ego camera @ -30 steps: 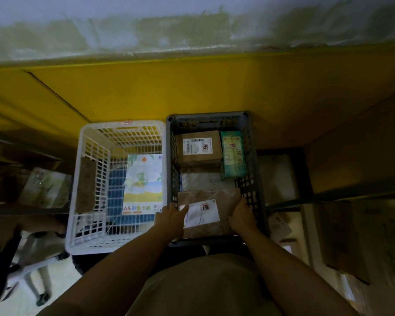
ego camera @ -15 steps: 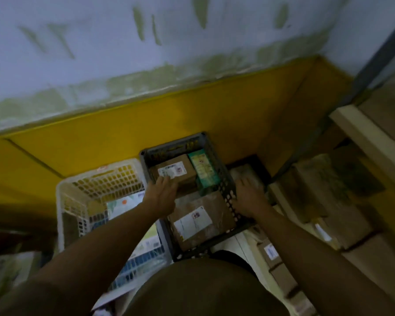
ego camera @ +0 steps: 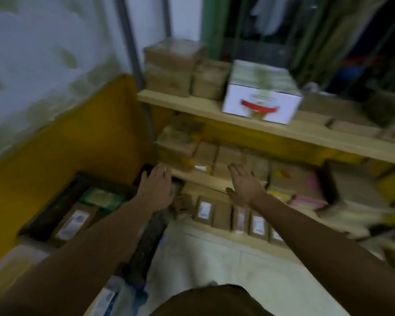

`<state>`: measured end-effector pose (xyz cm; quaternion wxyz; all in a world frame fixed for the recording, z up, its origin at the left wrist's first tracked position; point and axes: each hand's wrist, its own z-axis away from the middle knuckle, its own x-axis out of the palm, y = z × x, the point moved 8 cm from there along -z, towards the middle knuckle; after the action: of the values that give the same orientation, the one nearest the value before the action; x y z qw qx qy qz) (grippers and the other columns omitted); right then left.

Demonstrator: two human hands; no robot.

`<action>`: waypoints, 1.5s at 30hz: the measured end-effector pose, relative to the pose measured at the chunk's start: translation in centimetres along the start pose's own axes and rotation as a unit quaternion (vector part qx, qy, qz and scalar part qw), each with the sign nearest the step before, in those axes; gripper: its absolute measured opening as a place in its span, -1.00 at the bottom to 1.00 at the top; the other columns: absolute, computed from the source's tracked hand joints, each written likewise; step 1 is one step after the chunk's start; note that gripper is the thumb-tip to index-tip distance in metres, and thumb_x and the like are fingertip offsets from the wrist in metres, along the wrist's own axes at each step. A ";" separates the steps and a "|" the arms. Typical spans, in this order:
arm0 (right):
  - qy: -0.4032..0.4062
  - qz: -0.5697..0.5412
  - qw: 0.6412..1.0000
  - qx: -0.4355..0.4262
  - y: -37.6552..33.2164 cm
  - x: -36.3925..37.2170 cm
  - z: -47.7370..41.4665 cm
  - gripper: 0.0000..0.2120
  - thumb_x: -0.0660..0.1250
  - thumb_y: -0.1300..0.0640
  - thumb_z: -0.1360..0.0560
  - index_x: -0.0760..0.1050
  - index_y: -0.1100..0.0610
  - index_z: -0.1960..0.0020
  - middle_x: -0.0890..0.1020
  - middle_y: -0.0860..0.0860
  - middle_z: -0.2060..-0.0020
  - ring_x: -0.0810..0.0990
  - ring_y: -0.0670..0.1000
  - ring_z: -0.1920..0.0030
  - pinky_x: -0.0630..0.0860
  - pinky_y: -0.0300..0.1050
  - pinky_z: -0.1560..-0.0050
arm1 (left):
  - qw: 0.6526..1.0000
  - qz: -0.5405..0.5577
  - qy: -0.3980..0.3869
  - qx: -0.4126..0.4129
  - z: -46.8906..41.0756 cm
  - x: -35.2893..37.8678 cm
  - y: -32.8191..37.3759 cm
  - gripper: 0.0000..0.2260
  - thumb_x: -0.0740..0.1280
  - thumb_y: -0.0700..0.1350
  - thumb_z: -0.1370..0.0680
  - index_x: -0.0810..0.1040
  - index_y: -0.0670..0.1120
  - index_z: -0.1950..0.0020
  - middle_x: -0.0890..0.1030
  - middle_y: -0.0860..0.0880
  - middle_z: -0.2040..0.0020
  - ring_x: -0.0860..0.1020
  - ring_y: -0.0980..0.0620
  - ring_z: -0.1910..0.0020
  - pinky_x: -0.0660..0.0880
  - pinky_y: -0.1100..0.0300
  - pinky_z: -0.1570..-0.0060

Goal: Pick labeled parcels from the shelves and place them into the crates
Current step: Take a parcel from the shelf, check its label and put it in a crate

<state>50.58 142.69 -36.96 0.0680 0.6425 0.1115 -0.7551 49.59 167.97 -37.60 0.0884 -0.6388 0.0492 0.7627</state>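
Left hand (ego camera: 157, 190), right hand (ego camera: 245, 187) — now off one crate (ego camera: 50, 206)

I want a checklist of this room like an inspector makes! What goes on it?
Surface: pale floor; wooden shelves on the right.
Job's things: brown labelled parcels in a row below the middle shelf; dark crate at left holds a labelled parcel and a green box.
Clutter: white box with a red mark on the upper shelf; pink and yellow packets.
Hands: left hand and right hand open, holding nothing, stretched toward the middle shelf.
Cables: nothing seen.
Surroundings: yellow-and-white wall; picture blurred.
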 end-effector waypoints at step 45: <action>0.091 -0.035 0.811 0.577 89.7 -5.8 86.4 -0.36 0.22 -0.11 -0.64 0.10 0.07 -0.62 0.16 0.05 -0.61 0.02 0.13 -0.63 0.09 0.25 -0.55 | 0.798 -0.189 0.126 0.558 4.4 -13.7 130.5 -0.36 0.14 0.09 -0.62 0.00 -0.11 -0.63 0.16 -0.14 -0.57 0.17 -0.14 -0.54 0.26 -0.15 -0.42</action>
<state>-8.88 33.74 -25.60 -0.3524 0.6252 -0.3164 -0.6204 21.84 39.99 -28.26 0.5646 -0.5658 0.3554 0.4845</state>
